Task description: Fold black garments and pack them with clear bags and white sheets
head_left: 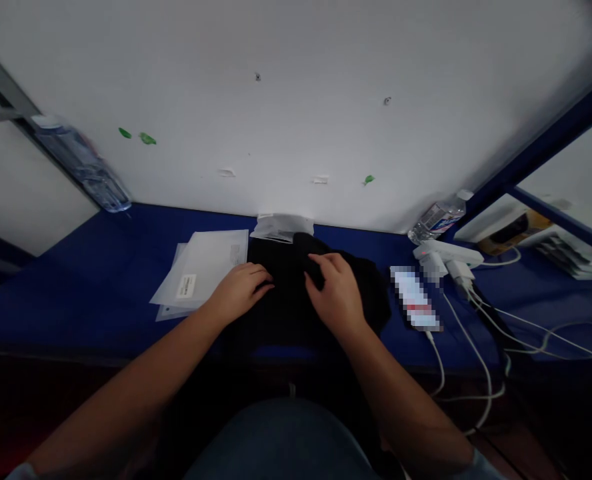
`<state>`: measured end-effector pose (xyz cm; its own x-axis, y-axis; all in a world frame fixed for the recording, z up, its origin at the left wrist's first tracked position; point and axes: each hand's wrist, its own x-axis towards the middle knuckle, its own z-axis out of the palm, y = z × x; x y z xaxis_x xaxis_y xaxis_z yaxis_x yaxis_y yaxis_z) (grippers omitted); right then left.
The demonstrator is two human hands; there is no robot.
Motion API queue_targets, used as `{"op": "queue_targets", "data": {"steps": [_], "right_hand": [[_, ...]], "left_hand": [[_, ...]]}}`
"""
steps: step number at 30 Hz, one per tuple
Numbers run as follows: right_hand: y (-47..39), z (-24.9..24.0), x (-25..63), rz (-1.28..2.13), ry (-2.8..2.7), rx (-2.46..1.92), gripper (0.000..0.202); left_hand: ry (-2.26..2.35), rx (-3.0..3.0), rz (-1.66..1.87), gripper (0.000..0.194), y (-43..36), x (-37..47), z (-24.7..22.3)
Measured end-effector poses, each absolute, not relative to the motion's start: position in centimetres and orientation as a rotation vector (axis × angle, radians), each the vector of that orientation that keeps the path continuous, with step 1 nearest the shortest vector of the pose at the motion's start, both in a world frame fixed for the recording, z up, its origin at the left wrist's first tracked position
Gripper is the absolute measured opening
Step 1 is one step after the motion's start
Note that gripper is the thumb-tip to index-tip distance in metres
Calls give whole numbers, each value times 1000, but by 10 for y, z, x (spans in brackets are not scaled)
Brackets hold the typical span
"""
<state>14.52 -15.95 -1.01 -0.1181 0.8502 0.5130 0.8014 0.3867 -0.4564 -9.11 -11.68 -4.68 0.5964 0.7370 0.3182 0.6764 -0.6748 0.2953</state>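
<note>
A dark heap of black cloth [289,310], perhaps a garment, lies on the blue desk in front of me. My left hand [239,290] rests at its left side, its fingers lightly bent and the thumb a little apart, with no cloth seen gathered between them. On the right, my right hand [339,290] has a raised fold of the black cloth between thumb and fingers. Shadow hides the folds and edges of the cloth. Translucent plastic bags [216,257] with white labels lie left of the cloth, partly behind my left hand.
Another clear bag [282,227] lies against the wall behind the cloth. A phone [415,298] on a charging cable lies to the right, near a white power strip [449,253]. Bottles stand at the far left [83,163] and back right [439,219]. White cables [486,373] hang over the front edge.
</note>
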Motion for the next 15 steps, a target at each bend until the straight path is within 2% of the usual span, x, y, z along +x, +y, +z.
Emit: {"op": "queue_targets", "data": {"steps": [3,6,9,13,15], "right_hand": [[-160,-13,121,70,-2175,-1426,41],[-163,-10,110,129,-2408,-1357,35],[-163,-2,115,236,-2393,-1223,32],[-152,1,131,141,-2188,-1318,38],[-146,-5,138,132,-2240,-1447,52]], "left_hand": [[1224,2668,650,16,-117,-90,-46],[1261,2669,629,15,-117,-91,-46],[1269,2647,623,11,-117,-92,-45],[1277,2589,716,16,-121,-91,-40],[1272,2533,815,23,-124,-90,-36]]}}
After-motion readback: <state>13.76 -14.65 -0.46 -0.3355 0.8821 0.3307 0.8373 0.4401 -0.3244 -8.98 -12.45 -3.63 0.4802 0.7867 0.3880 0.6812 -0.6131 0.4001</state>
